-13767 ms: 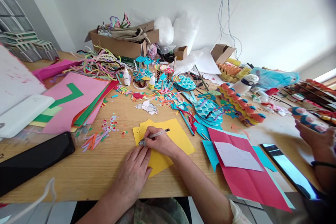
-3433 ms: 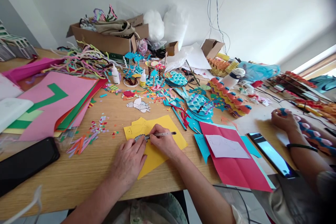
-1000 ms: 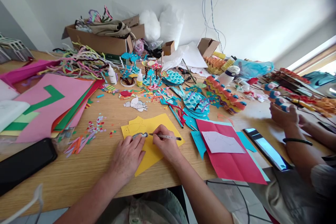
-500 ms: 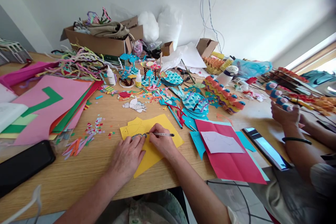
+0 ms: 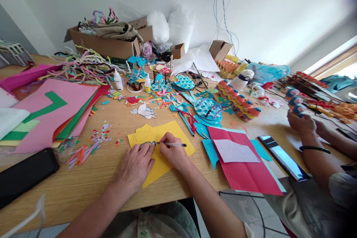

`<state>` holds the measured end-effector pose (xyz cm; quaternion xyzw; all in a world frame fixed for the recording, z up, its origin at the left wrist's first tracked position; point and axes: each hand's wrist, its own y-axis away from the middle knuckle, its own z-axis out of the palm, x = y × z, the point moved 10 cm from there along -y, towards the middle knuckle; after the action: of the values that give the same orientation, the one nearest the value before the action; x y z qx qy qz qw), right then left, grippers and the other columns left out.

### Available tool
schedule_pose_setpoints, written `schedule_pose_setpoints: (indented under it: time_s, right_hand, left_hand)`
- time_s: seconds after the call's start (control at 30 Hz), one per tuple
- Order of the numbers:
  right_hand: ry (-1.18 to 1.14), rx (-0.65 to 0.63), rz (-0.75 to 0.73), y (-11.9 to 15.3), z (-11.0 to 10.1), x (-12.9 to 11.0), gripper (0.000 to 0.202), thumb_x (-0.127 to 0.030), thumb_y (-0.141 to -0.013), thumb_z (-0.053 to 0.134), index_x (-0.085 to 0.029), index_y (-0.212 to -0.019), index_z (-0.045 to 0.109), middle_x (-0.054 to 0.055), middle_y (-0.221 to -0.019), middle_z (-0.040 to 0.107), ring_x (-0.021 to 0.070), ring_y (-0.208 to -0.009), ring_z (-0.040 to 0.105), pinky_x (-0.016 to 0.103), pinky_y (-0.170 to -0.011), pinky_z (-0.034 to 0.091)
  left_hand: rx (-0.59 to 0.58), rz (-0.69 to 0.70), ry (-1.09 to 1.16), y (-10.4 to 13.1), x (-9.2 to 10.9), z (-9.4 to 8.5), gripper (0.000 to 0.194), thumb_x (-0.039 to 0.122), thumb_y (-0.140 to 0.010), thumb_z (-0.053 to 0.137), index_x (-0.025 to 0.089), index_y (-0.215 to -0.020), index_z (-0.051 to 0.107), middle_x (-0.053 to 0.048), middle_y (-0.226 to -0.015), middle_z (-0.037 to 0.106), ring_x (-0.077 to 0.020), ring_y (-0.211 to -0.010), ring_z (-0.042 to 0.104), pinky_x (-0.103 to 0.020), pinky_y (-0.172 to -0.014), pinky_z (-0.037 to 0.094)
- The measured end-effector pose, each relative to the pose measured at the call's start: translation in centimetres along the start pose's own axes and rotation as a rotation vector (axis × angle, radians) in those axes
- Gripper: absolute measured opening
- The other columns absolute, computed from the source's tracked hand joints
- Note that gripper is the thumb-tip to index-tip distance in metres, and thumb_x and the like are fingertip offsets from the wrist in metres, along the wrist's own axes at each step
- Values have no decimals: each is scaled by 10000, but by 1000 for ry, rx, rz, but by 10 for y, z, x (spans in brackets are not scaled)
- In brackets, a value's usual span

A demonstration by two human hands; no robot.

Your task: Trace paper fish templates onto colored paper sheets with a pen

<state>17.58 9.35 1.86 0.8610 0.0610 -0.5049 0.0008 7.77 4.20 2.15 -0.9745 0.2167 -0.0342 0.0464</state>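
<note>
A sheet of yellow paper (image 5: 160, 171) lies on the wooden table in front of me. My left hand (image 5: 135, 165) rests flat on it, fingertips pressing a small greyish cut-out (image 5: 147, 142) that they partly cover. In my right hand (image 5: 173, 153) is a slim pen (image 5: 178, 144), gripped between thumb and fingers, its tip at the right end of the cut-out. A fish outline (image 5: 142, 135) is drawn on the paper's upper left part. Beyond the sheet lies a white paper fish (image 5: 143, 111).
Red paper (image 5: 240, 174) with a white drawn sheet lies at right, beside a phone (image 5: 281, 158). Another person's hands (image 5: 302, 122) hold a pink-and-blue piece. Coloured sheets (image 5: 75, 96) and a black phone (image 5: 28, 174) lie left. Glue bottles (image 5: 118, 80) and paper scraps stand behind.
The pen has shifted very slightly to the right, its tip still by the cut-out. My left hand stays in place. The other person's hands have turned their piece a little.
</note>
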Motion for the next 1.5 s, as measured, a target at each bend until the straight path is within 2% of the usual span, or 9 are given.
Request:
schedule_pose_setpoints:
  time_s: [0.67,0.83,1.1,1.33,1.5]
  right_hand:
    - [13,-16,-15,11,3,-7,71,-144,-664,444,-201,-629,468,-56,-495,469,91,-463,415,188,-465,316]
    - [13,-15,-24,9,4,-9,66,-150,-657,447,-204,-619,456,-60,-498,460,90,-458,410,190,-465,312]
    - [13,-35,-19,9,10,-13,69,-155,-656,451,-209,-614,445,-72,-471,421,81,-420,364,184,-425,280]
    - [-52,-29,0,8,8,-8,61,-152,-646,440,-209,-631,458,-53,-494,500,96,-455,438,187,-446,326]
    - [-107,-27,49,10,6,-4,51,-162,-636,434,-211,-632,448,-55,-475,501,96,-431,437,189,-427,318]
  left_hand:
    - [33,-3,21,0,0,-1,355,233,-842,481,175,-1192,506,-69,-1119,569,-229,-878,506,-357,-685,418]
    - [26,-5,42,2,-1,-1,301,212,-833,490,173,-1127,543,-72,-1142,569,-234,-913,510,-364,-732,427]
    - [38,14,75,3,-3,2,307,196,-842,449,168,-1132,547,-80,-1176,561,-226,-907,510,-373,-793,433]
    - [36,22,55,4,-2,2,328,199,-840,467,163,-1159,533,-68,-1197,555,-235,-917,505,-371,-776,429]
    - [31,19,55,5,-3,2,347,191,-844,460,159,-1183,521,-66,-1218,548,-236,-931,503,-373,-781,425]
